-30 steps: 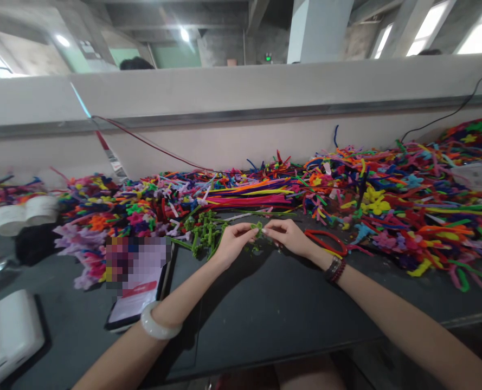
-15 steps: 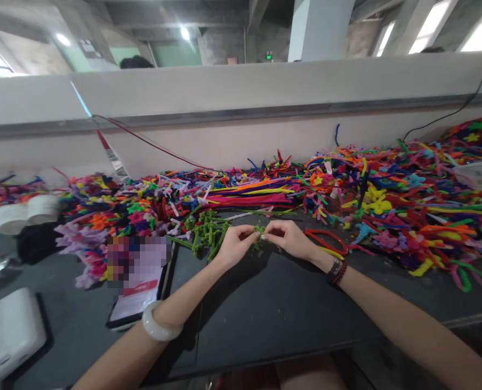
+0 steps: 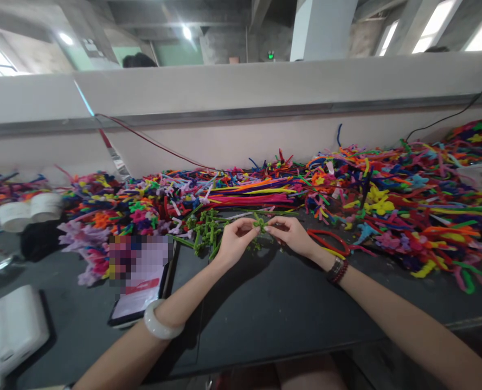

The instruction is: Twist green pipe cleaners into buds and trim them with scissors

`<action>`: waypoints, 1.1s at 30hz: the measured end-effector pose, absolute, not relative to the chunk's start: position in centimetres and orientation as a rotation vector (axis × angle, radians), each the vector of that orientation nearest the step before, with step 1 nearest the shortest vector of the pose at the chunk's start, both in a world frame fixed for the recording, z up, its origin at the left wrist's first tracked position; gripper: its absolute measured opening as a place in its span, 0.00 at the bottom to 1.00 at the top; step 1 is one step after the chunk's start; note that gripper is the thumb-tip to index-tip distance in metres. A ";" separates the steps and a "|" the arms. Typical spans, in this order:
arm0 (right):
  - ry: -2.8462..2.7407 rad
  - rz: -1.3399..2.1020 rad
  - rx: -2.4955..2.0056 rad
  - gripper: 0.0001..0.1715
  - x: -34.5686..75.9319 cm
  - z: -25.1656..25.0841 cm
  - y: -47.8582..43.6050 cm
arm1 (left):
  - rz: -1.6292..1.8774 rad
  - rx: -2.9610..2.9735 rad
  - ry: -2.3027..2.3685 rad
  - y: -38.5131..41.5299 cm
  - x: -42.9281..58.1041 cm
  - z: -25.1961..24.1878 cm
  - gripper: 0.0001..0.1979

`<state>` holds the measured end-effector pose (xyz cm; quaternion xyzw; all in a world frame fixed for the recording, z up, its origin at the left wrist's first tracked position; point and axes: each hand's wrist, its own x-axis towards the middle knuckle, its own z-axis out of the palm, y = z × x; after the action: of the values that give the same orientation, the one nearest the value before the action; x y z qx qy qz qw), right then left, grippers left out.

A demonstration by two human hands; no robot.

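Between my two hands, just above the dark tabletop, is a small green pipe-cleaner piece with short arms sticking out, flower-like in shape. My left hand pinches its left side between thumb and fingers. From the right, the fingertips of my right hand pinch it too. Left of my left hand lies a pile of green pipe-cleaner pieces, partly covered by that hand. Behind my hands rests a bundle of straight pipe cleaners in pink, yellow, orange and purple.
A phone with a lit screen lies by my left forearm. A white device sits at the front left, near white cups. Heaped colourful pipe cleaners spread on the right. A red loop lies beside my right wrist. A low wall stands behind.
The green piece shows more plainly between my fingertips now, its short arms pointing upward. My hands have risen very slightly, and the whole view has shifted a little.
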<state>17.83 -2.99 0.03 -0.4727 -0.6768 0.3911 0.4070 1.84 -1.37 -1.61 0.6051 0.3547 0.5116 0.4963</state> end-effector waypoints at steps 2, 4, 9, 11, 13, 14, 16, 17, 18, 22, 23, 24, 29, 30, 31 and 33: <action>-1.724 0.984 -1.193 0.15 17.8 0.1 -3.0 | 1.242 1.482 0.874 -1.4 1.8 -1.6 0.10; -1.739 0.984 -1.194 0.16 17.9 0.1 -3.1 | 1.247 1.487 0.891 -1.4 1.8 -1.6 0.10; -1.735 0.975 -1.176 0.15 17.9 0.2 -3.1 | 1.245 1.526 0.908 -1.5 1.8 -1.5 0.10; -1.742 0.972 -1.163 0.15 17.8 0.2 -3.1 | 1.236 1.540 0.902 -1.5 1.8 -1.5 0.10; -1.749 0.969 -1.162 0.14 17.8 0.2 -3.1 | 1.220 1.538 0.874 -1.5 1.8 -1.5 0.11; -1.748 0.967 -1.164 0.14 17.8 0.1 -3.1 | 1.212 1.534 0.858 -1.5 1.8 -1.5 0.11; -1.744 0.962 -1.172 0.14 17.8 0.1 -3.1 | 1.191 1.527 0.845 -1.4 1.8 -1.6 0.11; -1.747 0.962 -1.178 0.14 17.8 0.0 -3.1 | 1.183 1.527 0.854 -1.4 1.8 -1.6 0.10; -1.752 0.964 -1.182 0.14 17.9 0.0 -3.1 | 1.178 1.530 0.872 -1.4 1.8 -1.7 0.10; -1.794 0.985 -1.170 0.14 17.9 -0.1 -3.2 | 1.175 1.543 0.909 -1.3 1.7 -1.7 0.08; -1.806 0.985 -1.162 0.14 17.9 -0.1 -3.2 | 1.172 1.549 0.910 -1.4 1.7 -1.7 0.08; -1.817 0.980 -1.158 0.13 17.9 -0.1 -3.3 | 1.167 1.558 0.912 -1.4 1.7 -1.7 0.08; -1.827 0.953 -1.156 0.13 17.6 0.0 -3.5 | 1.144 1.582 0.908 -1.3 1.6 -1.8 0.08; -1.820 0.957 -1.156 0.13 17.6 0.0 -3.5 | 1.144 1.578 0.905 -1.3 1.6 -1.8 0.08; -1.808 0.960 -1.157 0.14 17.5 -0.1 -3.5 | 1.147 1.572 0.902 -1.3 1.6 -1.8 0.09; -1.777 0.952 -1.162 0.15 17.4 -0.2 -3.4 | 1.163 1.549 0.891 -1.4 1.7 -1.8 0.09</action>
<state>17.43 -3.43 -0.20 -0.4586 -0.7011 0.3756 0.3963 1.72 -1.41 -1.78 0.6360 0.3656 0.4773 0.4836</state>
